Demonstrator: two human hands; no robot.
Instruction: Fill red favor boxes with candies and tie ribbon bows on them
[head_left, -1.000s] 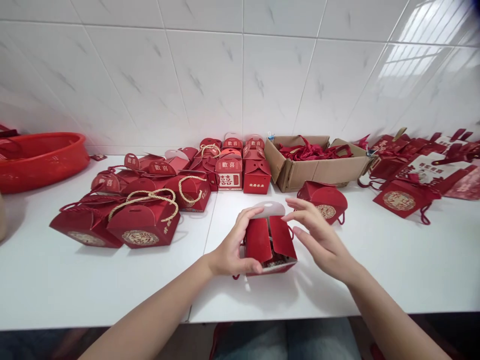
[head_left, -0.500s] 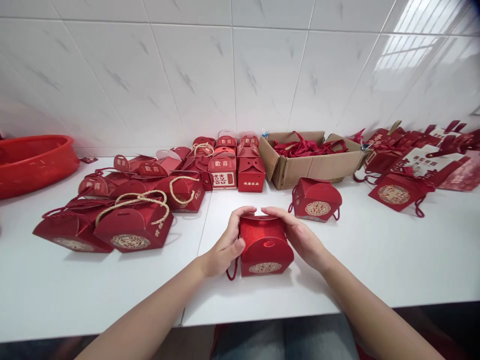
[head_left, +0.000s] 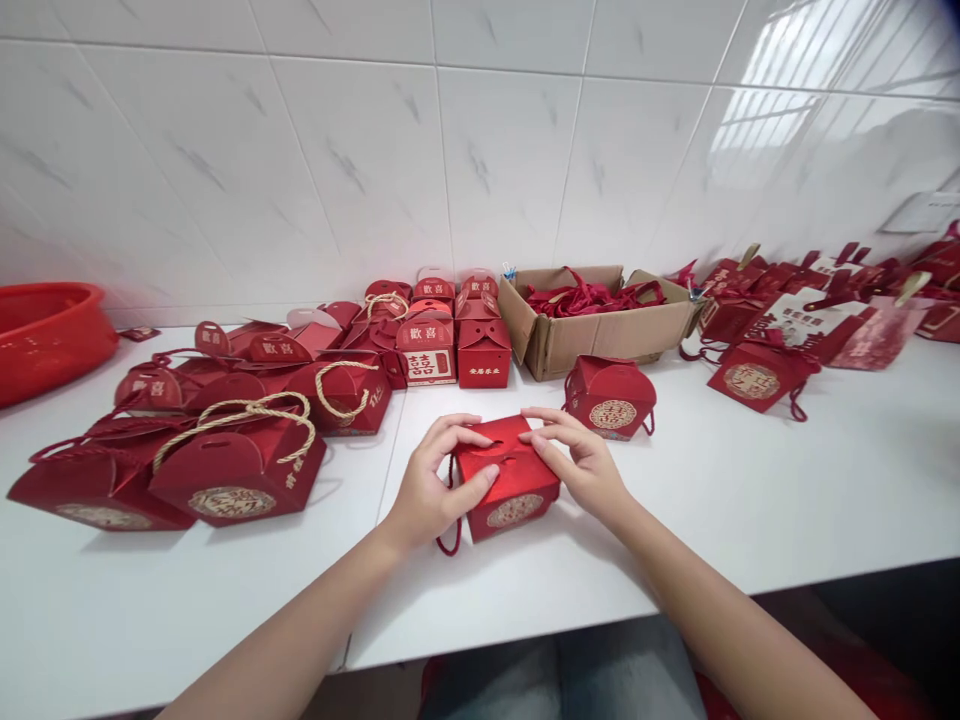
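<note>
A red gift box [head_left: 506, 490] with a round gold emblem on its front stands on the white table before me. Its top flaps lie folded down flat, a slot showing in each. My left hand [head_left: 429, 492] grips the box's left side, thumb and fingertips resting on the top flaps. On the right side, my right hand [head_left: 589, 468] holds the box, fingers reaching over the top edge. A dark red cord [head_left: 448, 545] hangs at the left side, below my left hand. Just behind the right hand is a similar closed gift box [head_left: 611, 400] with a cord handle.
Several red boxes [head_left: 240, 470] with cords crowd the left, and more stand against the tiled wall. A cardboard carton [head_left: 607, 335] of red ribbons sits at the back. Red bags and boxes [head_left: 761, 375] stand right; a red basin [head_left: 52, 345] is far left.
The two upright rounded flaps of the box have been folded down flat. My hands have moved from its sides onto its top. The camera view has turned slightly right.
</note>
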